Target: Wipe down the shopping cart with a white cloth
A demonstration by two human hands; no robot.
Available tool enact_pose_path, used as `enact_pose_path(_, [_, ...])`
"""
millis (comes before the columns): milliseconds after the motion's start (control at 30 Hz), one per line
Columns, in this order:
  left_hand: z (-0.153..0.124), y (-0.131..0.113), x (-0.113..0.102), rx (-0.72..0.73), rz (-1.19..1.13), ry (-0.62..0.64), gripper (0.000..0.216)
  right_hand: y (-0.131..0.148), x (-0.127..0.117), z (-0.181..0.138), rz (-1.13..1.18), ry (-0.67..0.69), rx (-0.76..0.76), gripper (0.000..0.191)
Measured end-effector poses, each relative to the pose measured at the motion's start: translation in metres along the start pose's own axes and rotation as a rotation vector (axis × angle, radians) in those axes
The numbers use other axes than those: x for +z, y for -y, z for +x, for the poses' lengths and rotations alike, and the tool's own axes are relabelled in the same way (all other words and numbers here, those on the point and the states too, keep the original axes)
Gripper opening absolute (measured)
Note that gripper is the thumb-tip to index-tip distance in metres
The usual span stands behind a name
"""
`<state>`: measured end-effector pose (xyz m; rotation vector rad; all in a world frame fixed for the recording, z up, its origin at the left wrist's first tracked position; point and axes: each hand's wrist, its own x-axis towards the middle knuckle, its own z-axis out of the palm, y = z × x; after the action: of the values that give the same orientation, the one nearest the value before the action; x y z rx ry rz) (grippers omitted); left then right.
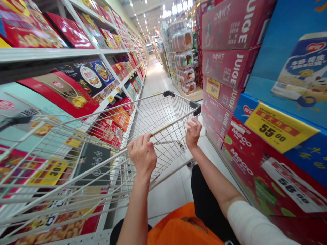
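A wire shopping cart (169,126) stands aslant in front of me, reaching from the shelf at lower left toward the aisle. My left hand (142,153) is closed over the cart's near side rail. Farther along, by the black corner cap (195,107), my right hand (193,132) is closed around a small crumpled white wad (189,124), perhaps tissue. That hand is at the cart's corner; whether it also grips the wire cannot be made out. A dark panel (94,164) with ring marks sits at the cart's left part.
Shelves (114,51) of packaged snacks run along the left, close to the cart. Stacked pink cartons (224,64) and red drink boxes (245,153) with price signs (279,127) rise on the right. Farther up the tiled aisle (155,73) stand shrink-wrapped bottle packs (186,59).
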<state>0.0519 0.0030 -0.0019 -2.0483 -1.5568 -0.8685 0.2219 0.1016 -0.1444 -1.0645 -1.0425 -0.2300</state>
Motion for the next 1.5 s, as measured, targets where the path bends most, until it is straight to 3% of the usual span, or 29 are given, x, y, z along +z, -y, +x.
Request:
enact_pose_path(33, [-0.004, -0.002, 0.001, 0.002, -0.007, -0.01, 0.071, 0.001, 0.001, 0.001, -0.021, -0.06, 0.064, 0.026])
enact_pose_path(100, [-0.012, -0.005, 0.003, -0.01, -0.025, -0.038, 0.067, 0.005, 0.003, -0.001, 0.002, -0.033, 0.041, 0.026])
enact_pose_path(167, [-0.018, -0.009, 0.004, -0.031, -0.055, -0.045, 0.062, 0.01, 0.003, -0.005, 0.088, 0.105, -0.156, 0.023])
enact_pose_path(233, [-0.025, -0.01, 0.003, -0.054, -0.094, -0.046, 0.06, 0.01, 0.001, -0.005, 0.123, 0.144, -0.284, 0.022])
enact_pose_path(333, [-0.038, -0.007, -0.003, -0.107, -0.125, -0.102, 0.057, 0.008, -0.002, 0.001, -0.022, -0.058, -0.109, 0.021])
enact_pose_path(400, [-0.05, -0.003, -0.006, -0.174, -0.104, -0.173, 0.053, 0.014, -0.002, 0.001, -0.094, -0.114, -0.005, 0.021])
enact_pose_path(500, [-0.069, 0.004, -0.007, -0.329, -0.036, -0.273, 0.044, 0.031, -0.001, -0.011, 0.031, 0.076, -0.125, 0.02])
enact_pose_path(600, [-0.084, 0.013, -0.007, -0.433, 0.032, -0.281, 0.038, 0.036, -0.001, -0.02, 0.15, 0.253, -0.299, 0.02])
enact_pose_path(667, [-0.09, 0.018, -0.007, -0.448, 0.062, -0.261, 0.035, 0.031, 0.0, -0.017, 0.095, 0.161, -0.241, 0.02])
enact_pose_path(767, [-0.094, 0.021, -0.009, -0.457, 0.066, -0.252, 0.034, 0.03, 0.004, -0.012, -0.028, -0.071, -0.023, 0.023])
enact_pose_path(800, [-0.094, 0.021, -0.009, -0.466, 0.058, -0.251, 0.034, 0.034, 0.006, -0.013, -0.031, -0.085, -0.002, 0.023])
enact_pose_path(967, [-0.096, 0.027, -0.012, -0.552, 0.016, -0.347, 0.044, 0.054, 0.007, -0.027, 0.115, 0.203, -0.343, 0.02])
enact_pose_path(1033, [-0.098, 0.036, -0.016, -0.587, 0.008, -0.412, 0.045, 0.053, 0.006, -0.024, 0.076, 0.127, -0.266, 0.02])
enact_pose_path(1100, [-0.1, 0.045, -0.019, -0.62, -0.013, -0.445, 0.041, 0.053, 0.007, -0.019, 0.009, -0.031, -0.067, 0.023])
enact_pose_path(1167, [-0.102, 0.051, -0.022, -0.646, -0.047, -0.445, 0.038, 0.058, 0.009, -0.018, -0.004, -0.075, 0.017, 0.025])
enact_pose_path(1300, [-0.103, 0.055, -0.022, -0.664, -0.104, -0.399, 0.043, 0.071, 0.011, -0.025, 0.138, 0.209, -0.27, 0.021])
enact_pose_path(1333, [-0.103, 0.055, -0.022, -0.655, -0.122, -0.383, 0.043, 0.072, 0.011, -0.025, 0.145, 0.226, -0.308, 0.019])
enact_pose_path(1500, [-0.103, 0.052, -0.015, -0.608, -0.178, -0.346, 0.044, 0.088, 0.017, -0.029, 0.018, -0.055, -0.075, 0.023])
